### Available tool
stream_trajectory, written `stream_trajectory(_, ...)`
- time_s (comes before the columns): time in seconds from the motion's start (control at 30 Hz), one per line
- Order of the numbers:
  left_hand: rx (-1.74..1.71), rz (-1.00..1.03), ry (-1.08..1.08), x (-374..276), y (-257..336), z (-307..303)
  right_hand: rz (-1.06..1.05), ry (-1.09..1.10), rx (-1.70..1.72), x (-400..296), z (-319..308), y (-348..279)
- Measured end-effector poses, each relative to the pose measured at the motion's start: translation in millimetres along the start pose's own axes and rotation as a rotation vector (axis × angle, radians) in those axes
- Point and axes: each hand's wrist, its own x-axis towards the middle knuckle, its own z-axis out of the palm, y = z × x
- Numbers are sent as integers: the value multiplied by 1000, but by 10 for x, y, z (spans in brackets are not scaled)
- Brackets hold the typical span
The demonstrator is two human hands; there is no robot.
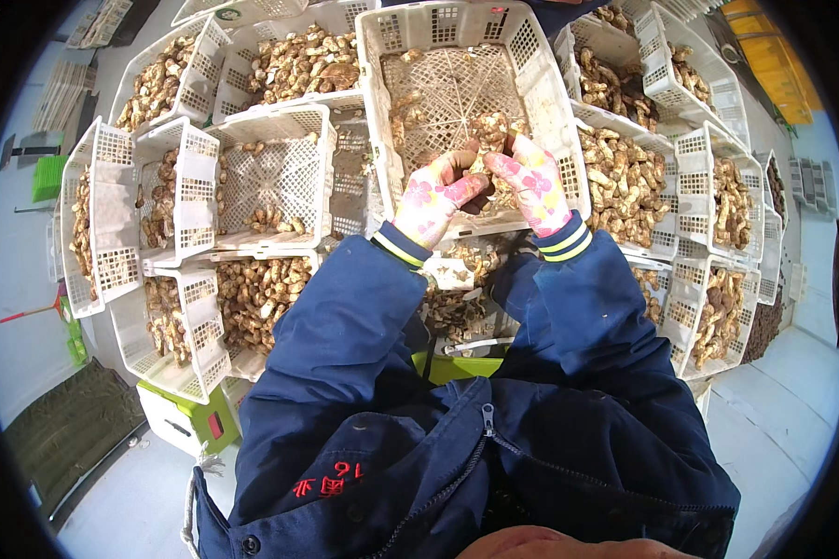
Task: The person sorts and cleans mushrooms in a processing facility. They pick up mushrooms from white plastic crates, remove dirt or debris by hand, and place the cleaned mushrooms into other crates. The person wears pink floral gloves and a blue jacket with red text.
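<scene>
Over the near part of a white perforated plastic crate (579,157), both my hands meet at a brown-and-cream mushroom (488,136). My left hand (437,199) has its fingers around the lower stem. On the other side, my right hand (535,185) pinches the same stem. Flower-patterned gloves cover both hands, with bare fingertips showing. The mushroom's thick cap end points away from me; part of its stem is hidden behind my fingers. Several more mushrooms (405,119) lie along the crate's left side, and others are partly hidden beneath my hands.
Crates of mushrooms crowd both sides, including a full one (626,182) at right and a sparsely filled one (269,175) at left. Stem trimmings (454,314) lie below my wrists. A green-and-white box (189,419) stands at lower left. Dark clothing of another person (552,10) shows beyond the crate.
</scene>
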Motion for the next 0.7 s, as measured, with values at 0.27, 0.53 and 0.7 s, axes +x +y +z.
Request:
stream_trajectory(0.27,-87,33,23,12,-63,0,-49,16,-50,-52,2,-64)
stream_trajectory(0.53,-66,-3,-26,30,-18,-12,-57,-11,-105,-30,-38,-71)
stream_trajectory(0.7,56,3,-41,-57,87,11,12,-34,4,36,-57,32)
